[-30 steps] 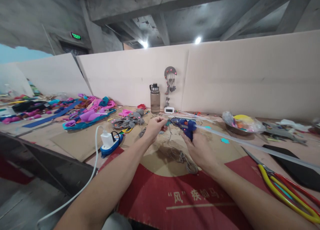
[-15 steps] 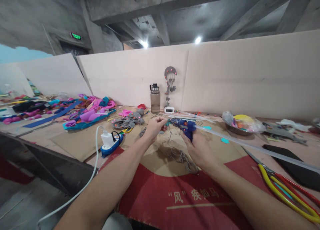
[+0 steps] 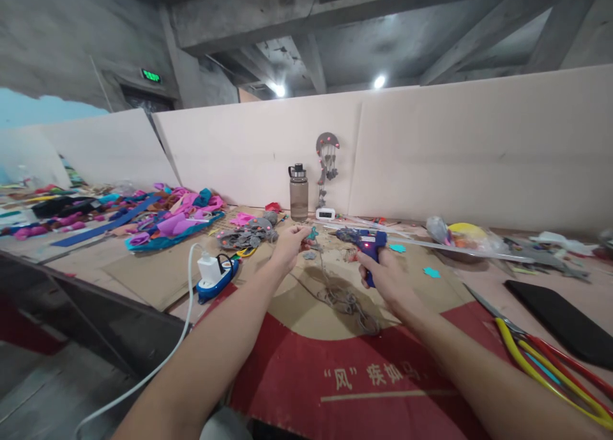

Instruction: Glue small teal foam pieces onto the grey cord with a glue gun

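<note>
My left hand [image 3: 290, 247] pinches a small teal piece [image 3: 313, 234] above the middle of the cardboard. Grey cord [image 3: 349, 304] hangs below the piece and lies in a loose tangle on the cardboard. My right hand [image 3: 383, 273] is wrapped round the handle of a blue glue gun [image 3: 366, 241], whose nozzle points left toward the teal piece, with a gap between them. A long clear glue stick [image 3: 460, 247] sticks out from the gun's back to the right. A small grey piece [image 3: 309, 256] lies just under my left hand.
Red-and-tan cardboard [image 3: 297, 363] covers the near table. Scissors [image 3: 527, 350] and a black phone [image 3: 560, 318] lie right, a bowl [image 3: 454, 250] behind them. A power strip [image 3: 218, 279], grey felt pieces [image 3: 246, 234] and coloured fabric [image 3: 177, 223] are left. A bottle [image 3: 299, 194] stands at the back.
The glue gun in my right hand has moved right, away from the teal piece, and its glue stick now slants less. My left hand has shifted slightly left, with the teal piece showing more.
</note>
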